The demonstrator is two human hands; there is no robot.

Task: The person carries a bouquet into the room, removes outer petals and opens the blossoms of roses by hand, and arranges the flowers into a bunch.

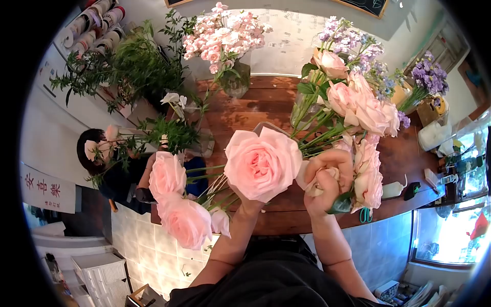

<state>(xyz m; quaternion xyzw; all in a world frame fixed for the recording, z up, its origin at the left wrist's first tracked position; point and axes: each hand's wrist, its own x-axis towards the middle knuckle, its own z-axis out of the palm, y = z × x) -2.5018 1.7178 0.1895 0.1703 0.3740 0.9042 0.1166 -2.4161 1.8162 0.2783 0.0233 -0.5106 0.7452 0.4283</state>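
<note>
A large pink rose point(263, 163) stands upright in front of me, and my left hand point(250, 202) is beneath it, its fingers mostly hidden by the bloom. My right hand point(330, 181) is curled round a pale rose bloom point(318, 185), with a green leaf point(341, 203) at its lower edge. To the right of that hand, more pink roses point(368, 174) hang over the table. Further pink roses point(185, 220) lean out at the left, their stems running towards the middle. Behind the large rose part of a clear container's rim point(273, 127) shows.
A wooden table point(255, 110) holds a vase of small pink flowers point(236, 79), greenery point(148, 66) and purple flowers point(429, 74). Another person point(117, 176) sits at the left. Teal scissors point(365, 215) and a white bottle point(393, 190) lie near the right front edge.
</note>
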